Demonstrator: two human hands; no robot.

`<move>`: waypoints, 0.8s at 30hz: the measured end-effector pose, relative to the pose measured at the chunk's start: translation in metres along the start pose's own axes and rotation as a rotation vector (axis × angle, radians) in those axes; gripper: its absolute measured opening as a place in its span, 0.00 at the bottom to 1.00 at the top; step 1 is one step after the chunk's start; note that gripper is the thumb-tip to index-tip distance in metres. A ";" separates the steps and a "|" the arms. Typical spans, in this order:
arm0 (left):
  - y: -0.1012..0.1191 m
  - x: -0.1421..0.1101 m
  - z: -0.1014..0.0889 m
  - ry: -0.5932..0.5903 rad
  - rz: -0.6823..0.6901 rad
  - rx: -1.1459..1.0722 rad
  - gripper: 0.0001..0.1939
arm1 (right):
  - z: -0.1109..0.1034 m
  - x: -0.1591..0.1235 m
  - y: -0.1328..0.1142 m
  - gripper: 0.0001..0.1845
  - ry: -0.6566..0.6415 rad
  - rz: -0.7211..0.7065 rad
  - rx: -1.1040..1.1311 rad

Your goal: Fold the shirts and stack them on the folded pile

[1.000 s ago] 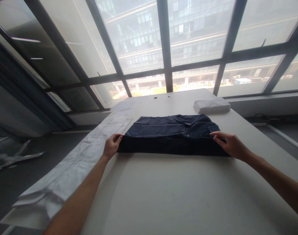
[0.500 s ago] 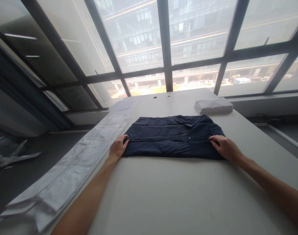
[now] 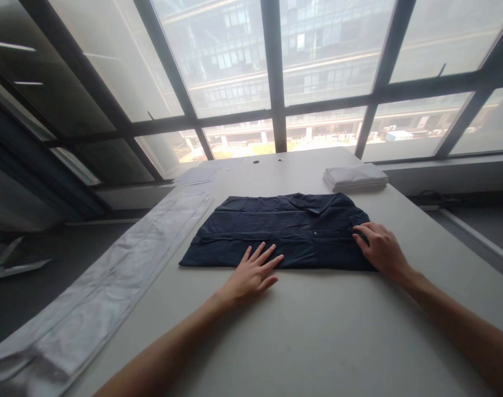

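A dark navy buttoned shirt (image 3: 251, 220) lies flat and folded lengthwise across the white table (image 3: 317, 331), with its front edge toward me and small buttons showing near the right end. My left hand (image 3: 253, 274) rests on the middle of that front edge, fingers spread and flat on the cloth, gripping nothing. At the shirt's right end, my right hand (image 3: 381, 251) holds the cloth between thumb and curled fingers. Its lower fingers are partly hidden.
White cloth (image 3: 111, 281) is laid out along the table's left side. A stack of folded white cloth (image 3: 354, 177) sits at the back right. White sheets (image 3: 199, 172) lie at the back left. Large windows (image 3: 234, 60) rise behind the table.
The shirt's raised front strip has come down flat. My left hand has let go of the left end and moved right onto the front edge, fingers spreading. My right hand stays at the right end.
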State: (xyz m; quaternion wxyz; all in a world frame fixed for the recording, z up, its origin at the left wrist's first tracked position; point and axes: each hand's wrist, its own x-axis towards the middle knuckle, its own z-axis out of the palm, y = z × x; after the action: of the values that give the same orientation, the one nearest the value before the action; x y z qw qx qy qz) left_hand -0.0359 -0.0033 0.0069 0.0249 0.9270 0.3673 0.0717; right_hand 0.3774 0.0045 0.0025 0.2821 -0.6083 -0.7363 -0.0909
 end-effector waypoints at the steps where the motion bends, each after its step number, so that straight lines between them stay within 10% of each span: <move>1: -0.002 -0.001 0.002 -0.014 -0.001 0.006 0.32 | -0.003 -0.001 -0.006 0.17 0.038 0.002 0.027; 4: -0.007 -0.001 0.003 -0.033 -0.003 0.016 0.32 | -0.008 -0.007 -0.037 0.20 0.028 -0.105 0.178; 11: -0.002 -0.001 -0.002 -0.033 -0.019 0.019 0.32 | 0.001 -0.024 -0.086 0.38 -0.573 -0.501 0.412; 20: 0.043 0.045 -0.008 0.104 0.022 -0.050 0.27 | 0.003 -0.020 -0.085 0.37 -0.648 -0.443 0.507; 24: 0.054 0.086 0.010 0.099 0.023 -0.059 0.29 | 0.000 -0.013 -0.073 0.24 -0.610 -0.223 0.906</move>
State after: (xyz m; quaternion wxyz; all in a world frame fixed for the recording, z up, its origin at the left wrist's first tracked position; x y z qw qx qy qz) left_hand 0.0641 0.0158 0.0118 0.0332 0.9254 0.3551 0.1287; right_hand 0.3098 -0.0247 0.0107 0.2780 -0.3433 -0.8101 0.3854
